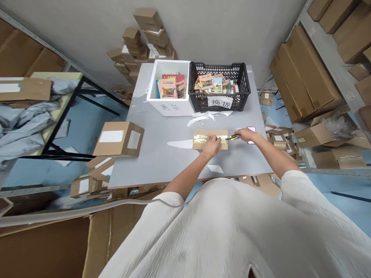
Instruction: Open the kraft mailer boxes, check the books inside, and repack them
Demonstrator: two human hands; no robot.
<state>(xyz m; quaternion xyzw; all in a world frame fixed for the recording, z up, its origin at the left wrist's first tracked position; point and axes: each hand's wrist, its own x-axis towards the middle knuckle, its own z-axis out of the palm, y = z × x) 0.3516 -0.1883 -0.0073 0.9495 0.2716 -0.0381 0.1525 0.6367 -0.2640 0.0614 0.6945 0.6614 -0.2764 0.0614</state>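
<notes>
A small cardboard box (199, 145) with shiny tape along its top lies on the grey table (156, 166). My left hand (212, 145) rests on top of the box, its fingers bent over the tape; whether it pinches anything is too small to tell. My right hand (245, 134) is closed around a yellow and black utility knife (233, 137), whose tip reaches the right end of the box. A phone (251, 130) lies beside my right hand, partly hidden by it.
Behind the box stand a white foam bin (176, 107) and a black crate (219, 102), both holding books. Paper scraps (203, 116) lie before them. A larger carton (116, 139) sits at the table's left edge. Shelves with cartons (307, 77) flank the right side.
</notes>
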